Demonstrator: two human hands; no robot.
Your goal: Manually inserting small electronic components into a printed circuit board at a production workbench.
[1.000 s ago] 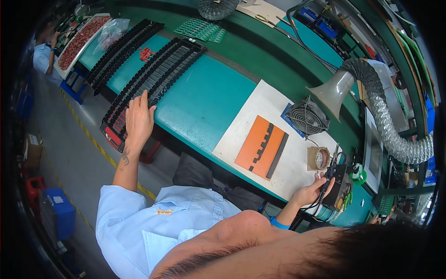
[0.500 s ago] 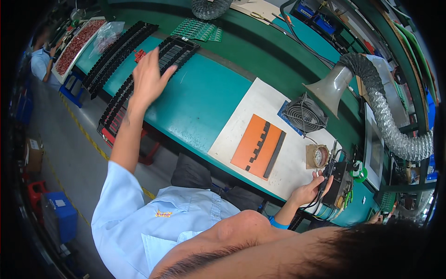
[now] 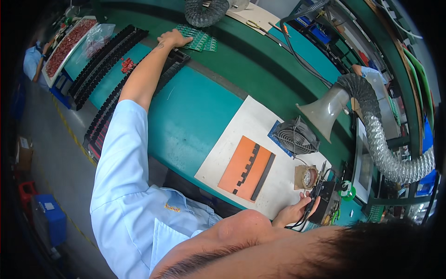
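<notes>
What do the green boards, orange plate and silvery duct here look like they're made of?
Green boards: probably coated fibreglass laminate, given the green surface with repeating pale marks.
Orange plate: fairly matte, perhaps plastic or laminate; its even colour leaves that open.
Silvery duct: likely metal foil, shiny and crinkled in rings.

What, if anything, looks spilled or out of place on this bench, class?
Possibly the small red pieces, heaped loose on the teal bench between two black racks: other red parts sit contained in the white tray at far left. Whether they were spilled or placed there, I cannot tell.
</notes>
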